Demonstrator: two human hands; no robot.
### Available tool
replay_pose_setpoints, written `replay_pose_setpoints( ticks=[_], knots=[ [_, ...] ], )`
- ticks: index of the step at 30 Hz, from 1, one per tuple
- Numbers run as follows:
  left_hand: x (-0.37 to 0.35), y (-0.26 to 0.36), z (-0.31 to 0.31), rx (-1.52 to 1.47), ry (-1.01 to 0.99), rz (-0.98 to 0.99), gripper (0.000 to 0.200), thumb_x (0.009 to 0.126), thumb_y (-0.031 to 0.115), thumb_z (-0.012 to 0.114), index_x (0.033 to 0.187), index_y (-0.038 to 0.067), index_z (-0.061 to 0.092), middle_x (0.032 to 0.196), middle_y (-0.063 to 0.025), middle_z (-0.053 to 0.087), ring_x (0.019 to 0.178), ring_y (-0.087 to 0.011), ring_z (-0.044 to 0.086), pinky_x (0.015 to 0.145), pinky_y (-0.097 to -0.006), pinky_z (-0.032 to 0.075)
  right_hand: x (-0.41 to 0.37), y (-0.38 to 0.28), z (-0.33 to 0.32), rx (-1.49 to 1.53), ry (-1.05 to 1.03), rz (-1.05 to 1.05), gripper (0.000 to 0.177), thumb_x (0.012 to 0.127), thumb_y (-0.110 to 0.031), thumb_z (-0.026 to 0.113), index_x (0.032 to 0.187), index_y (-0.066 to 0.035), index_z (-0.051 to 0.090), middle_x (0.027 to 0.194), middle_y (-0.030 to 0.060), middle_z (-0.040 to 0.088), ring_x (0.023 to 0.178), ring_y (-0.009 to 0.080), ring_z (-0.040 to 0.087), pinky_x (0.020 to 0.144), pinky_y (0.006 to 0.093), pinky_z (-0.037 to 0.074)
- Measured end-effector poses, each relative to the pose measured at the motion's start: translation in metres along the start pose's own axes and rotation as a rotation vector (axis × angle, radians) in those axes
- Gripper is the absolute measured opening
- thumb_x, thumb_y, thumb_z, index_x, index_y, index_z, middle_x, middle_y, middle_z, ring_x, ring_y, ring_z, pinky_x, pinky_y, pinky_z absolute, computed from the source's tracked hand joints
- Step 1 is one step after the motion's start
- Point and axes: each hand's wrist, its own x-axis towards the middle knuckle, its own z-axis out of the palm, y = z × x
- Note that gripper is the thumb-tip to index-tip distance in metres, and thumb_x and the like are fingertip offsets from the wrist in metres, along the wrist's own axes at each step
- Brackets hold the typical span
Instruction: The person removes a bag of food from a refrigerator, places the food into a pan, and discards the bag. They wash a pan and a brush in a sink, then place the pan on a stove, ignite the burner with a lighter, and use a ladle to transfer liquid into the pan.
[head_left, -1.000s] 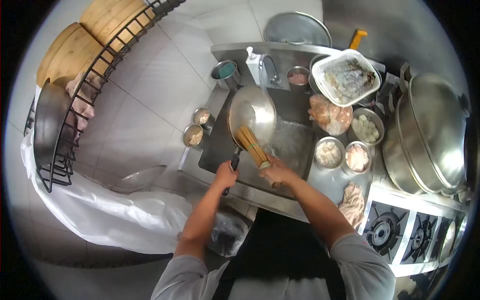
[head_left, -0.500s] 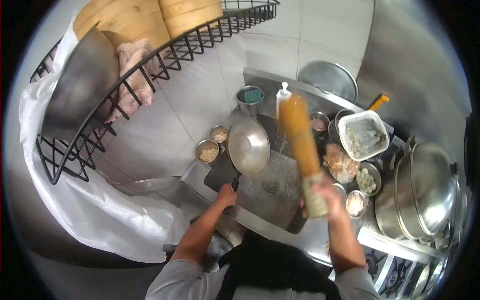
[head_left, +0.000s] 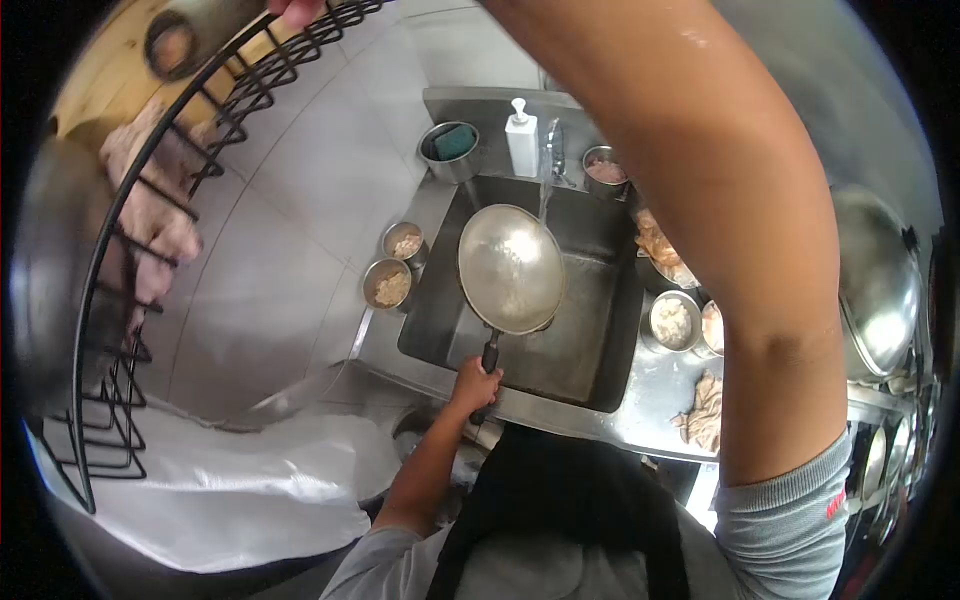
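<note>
My left hand (head_left: 474, 384) is clenched round the handle (head_left: 490, 356) of the pan (head_left: 512, 270), which sits over the sink (head_left: 590, 330). My right hand (head_left: 298, 11) shows only fingers by the rack (head_left: 84, 320), beside a blurred cylinder (head_left: 208, 30); its grip I cannot tell.

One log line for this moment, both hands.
left hand: gripping wok by handle | wok: over sink | right hand: at black wire rack, mostly cut off, grip unclear
</note>
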Motion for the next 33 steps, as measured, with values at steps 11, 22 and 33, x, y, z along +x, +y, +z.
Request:
replay_pose_setpoints(
  ticks=[11, 22, 33],
  knots=[
    [-0.032, -0.037, -0.025, 0.655, 0.285, 0.154, 0.031, 0.081, 0.025, 0.058, 0.101, 0.001, 0.055, 0.088, -0.022, 0.062, 0.083, -0.0413, 0.06, 0.073, -0.0488, 0.046, -0.131, 0.278, 0.092, -0.03, 0.63, 0.586, 0.024, 0.084, -0.02, 0.048, 0.079, -0.001, 0.061, 0.077, 0.0177, 0.063, 0.071, 0.0325, 0.059, 0.064, 0.0425, 0.045],
    [-0.037, -0.042, -0.037, 0.735, 0.372, 0.061, 0.037, 0.084, 0.032, 0.055, 0.109, 0.005, 0.056, 0.087, -0.0187, 0.064, 0.079, -0.0365, 0.063, 0.07, -0.0448, 0.048, -0.183, 0.604, 0.209, -0.427, 0.17, 0.968, 0.041, 0.088, -0.031, 0.035, 0.099, -0.002, 0.063, 0.107, 0.017, 0.062, 0.104, 0.0339, 0.055, 0.095, 0.0452, 0.037],
    [-0.038, -0.037, -0.019, 0.722, 0.491, -0.047, 0.033, 0.079, 0.017, 0.059, 0.106, 0.0, 0.054, 0.084, -0.0208, 0.062, 0.076, -0.0385, 0.062, 0.064, -0.0472, 0.046, -0.208, 0.586, 0.287, 0.323, 0.729, 1.252, 0.062, 0.087, -0.043, 0.048, 0.127, 0.004, 0.04, 0.117, 0.0208, 0.056, 0.117, 0.0341, 0.047, 0.097, 0.0389, 0.037]
  ],
)
